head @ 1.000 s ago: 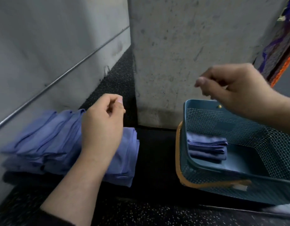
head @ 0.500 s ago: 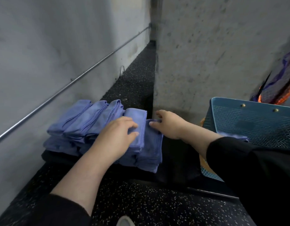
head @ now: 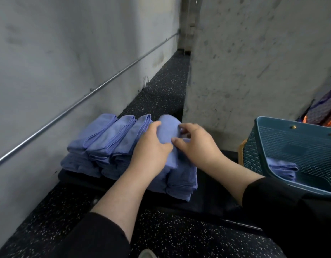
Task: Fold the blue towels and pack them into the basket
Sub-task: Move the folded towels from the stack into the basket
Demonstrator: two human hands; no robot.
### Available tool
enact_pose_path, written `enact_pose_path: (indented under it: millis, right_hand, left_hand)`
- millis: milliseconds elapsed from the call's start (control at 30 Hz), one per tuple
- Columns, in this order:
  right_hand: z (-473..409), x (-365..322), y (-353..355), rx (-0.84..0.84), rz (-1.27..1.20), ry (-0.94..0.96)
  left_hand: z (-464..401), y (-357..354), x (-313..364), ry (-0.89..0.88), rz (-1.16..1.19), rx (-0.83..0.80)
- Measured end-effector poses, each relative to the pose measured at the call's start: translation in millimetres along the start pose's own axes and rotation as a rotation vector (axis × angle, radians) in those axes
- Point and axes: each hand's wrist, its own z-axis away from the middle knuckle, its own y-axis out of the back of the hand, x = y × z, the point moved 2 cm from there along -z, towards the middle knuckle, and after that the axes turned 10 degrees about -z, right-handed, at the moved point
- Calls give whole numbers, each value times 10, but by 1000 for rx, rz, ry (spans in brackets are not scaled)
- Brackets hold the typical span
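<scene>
Several folded blue towels (head: 103,138) lie in a row of stacks on the dark floor against the left wall. Both hands are on one folded blue towel (head: 168,131) at the right end of the row. My left hand (head: 151,148) grips its left side, fingers curled over the top. My right hand (head: 196,144) holds its right side, thumb and fingers curled on the cloth. The teal mesh basket (head: 284,146) stands to the right, with folded blue towels (head: 284,168) inside at its near-left corner.
A grey wall with a metal rail (head: 71,108) runs along the left. A concrete pillar (head: 254,62) rises behind the towels and basket. Speckled black flooring (head: 170,235) lies in front. Colourful fabric (head: 323,110) shows at the far right.
The view swung left from the basket to the towel row. Both hands dropped onto the towels, and the right hand moved in to take hold of the end towel together with the left.
</scene>
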Motion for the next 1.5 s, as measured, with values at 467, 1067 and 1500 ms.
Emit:
enact_pose_path:
  millis: [467, 1067, 1500]
  right_hand:
    - [578, -139, 1807, -56, -731, -156]
    - [394, 1619, 1925, -881, 556, -204]
    - [341, 1746, 1675, -822, 876, 39]
  left_hand:
    - [520, -371, 1226, -350, 840, -69]
    - [223, -1409, 1376, -236, -3, -334]
    - [211, -1428, 1434, -269, 4, -269]
